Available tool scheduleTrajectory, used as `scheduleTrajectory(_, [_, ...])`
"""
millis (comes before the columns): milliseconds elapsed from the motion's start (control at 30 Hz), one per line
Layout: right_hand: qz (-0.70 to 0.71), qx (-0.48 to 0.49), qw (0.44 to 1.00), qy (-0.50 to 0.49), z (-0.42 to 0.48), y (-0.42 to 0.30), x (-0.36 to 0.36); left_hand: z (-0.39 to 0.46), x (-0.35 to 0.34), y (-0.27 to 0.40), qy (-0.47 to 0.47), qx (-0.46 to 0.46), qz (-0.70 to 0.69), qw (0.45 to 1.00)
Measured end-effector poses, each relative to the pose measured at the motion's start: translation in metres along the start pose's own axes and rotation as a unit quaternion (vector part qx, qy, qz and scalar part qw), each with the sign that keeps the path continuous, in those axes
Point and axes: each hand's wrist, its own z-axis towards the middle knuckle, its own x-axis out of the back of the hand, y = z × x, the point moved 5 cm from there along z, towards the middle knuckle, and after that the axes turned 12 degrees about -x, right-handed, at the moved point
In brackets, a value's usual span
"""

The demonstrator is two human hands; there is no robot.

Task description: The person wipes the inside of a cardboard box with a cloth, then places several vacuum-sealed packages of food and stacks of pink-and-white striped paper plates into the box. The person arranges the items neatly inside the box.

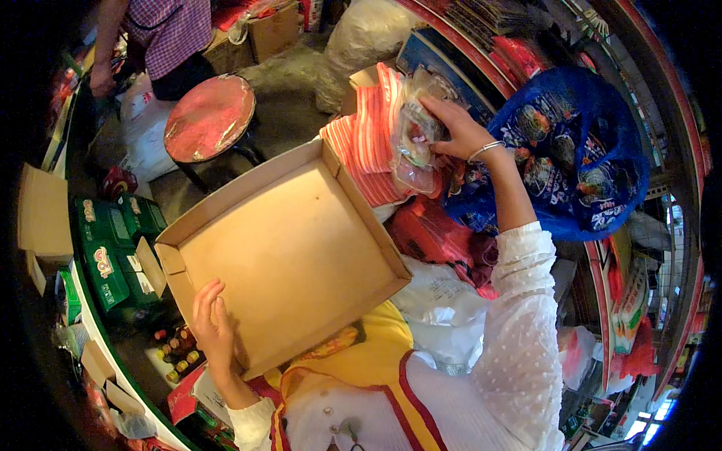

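An open, shallow cardboard tray [287, 253] with nothing in it lies tilted across my lap. My left hand [214, 327] grips its near left wall, thumb outside view and fingers over the inside. At the upper right, my right hand [459, 129] rests on clear plastic packets [417, 135], its thumb and fingers spread over them. The packets lie on a stack of orange-and-white striped bags [366, 135] beyond the tray's far right corner. Whether the fingers pinch a packet is hard to tell.
A round red stool [210, 118] stands beyond the tray, near a person in a checked garment [169, 34]. Blue mesh sacks of packets [569, 152] lie at right, beside shelving. Green cartons [110, 253] and capped bottles [179, 349] are at left; a white sack [445, 310] is close by.
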Motion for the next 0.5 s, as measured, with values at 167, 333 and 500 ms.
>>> scheduleTrajectory(167, [0.013, -0.119, 0.989, 0.090, -0.007, -0.017, 0.032, -0.008, -0.005, -0.001, 0.007, 0.028, -0.070, 0.997])
scheduleTrajectory(333, [0.073, -0.059, 0.948, 0.304, -0.051, -0.097, 0.083, -0.002, -0.029, 0.005, 0.023, 0.134, -0.348, 0.928])
scheduleTrajectory(500, [0.043, 0.247, 0.957, 0.143, -0.107, -0.242, 0.041, 0.033, -0.062, 0.071, -0.061, 0.126, -0.743, 0.654])
